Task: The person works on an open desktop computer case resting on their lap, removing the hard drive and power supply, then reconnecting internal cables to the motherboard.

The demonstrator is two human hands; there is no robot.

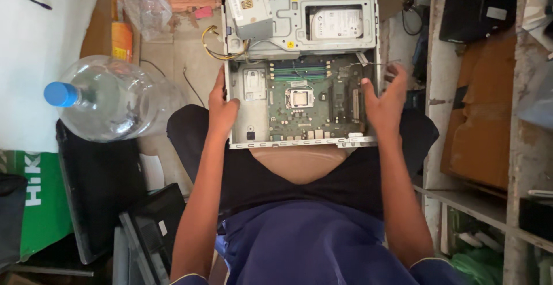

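Note:
An open grey desktop computer case point(235, 125) lies across my lap, its green motherboard point(311, 103) with a bare processor socket point(300, 97) facing up. My left hand point(220, 109) grips the case's left wall. On the right side my right hand point(385, 99) holds the right wall, fingers spread along the edge. A hard drive point(337, 23) sits in the metal bay at the far end, beside a tilted grey power supply point(247, 3) with yellow and black wires point(214, 48).
A large clear water bottle with a blue cap point(109, 98) lies on the floor at left. Black flat panels point(98, 193) lean beside my left knee. Wooden shelving point(489, 204) stands at right with brown cardboard point(481, 118). A crumpled plastic bag point(144, 6) lies at the back.

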